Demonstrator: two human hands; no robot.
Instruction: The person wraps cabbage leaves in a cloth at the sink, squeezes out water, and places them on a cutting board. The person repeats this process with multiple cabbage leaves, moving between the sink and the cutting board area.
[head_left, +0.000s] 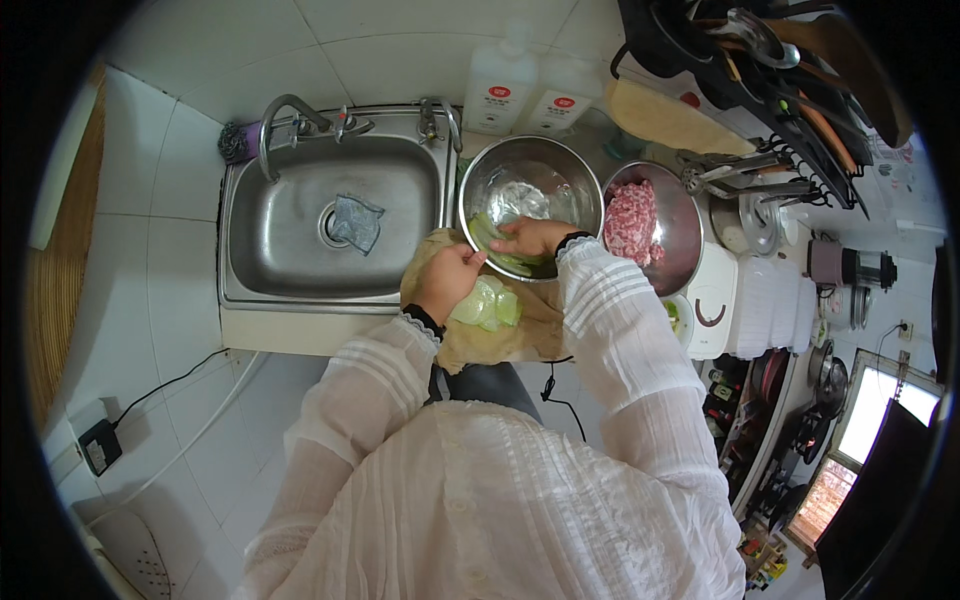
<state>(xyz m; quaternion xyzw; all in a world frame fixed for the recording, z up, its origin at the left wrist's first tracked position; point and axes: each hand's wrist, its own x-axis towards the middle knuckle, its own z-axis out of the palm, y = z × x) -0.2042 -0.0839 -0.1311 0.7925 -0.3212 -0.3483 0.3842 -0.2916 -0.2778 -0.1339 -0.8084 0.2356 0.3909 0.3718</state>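
A stainless steel bowl stands just right of the sink. Pale green leaves, apparently cabbage, lie low inside its near-left wall. My right hand reaches over the near rim among them; whether its fingers grip a leaf is unclear. My left hand has its fingers curled at the bowl's near-left rim, and what lies between the fingertips is hidden. Beneath it, more pale green leaves rest in a small pile on a tan cloth at the counter's front edge.
To the right, a second metal bowl holds minced meat. A steel sink with a grey cloth over its drain is at left. Two white bottles stand behind. Utensils hang at upper right, near white plastic containers.
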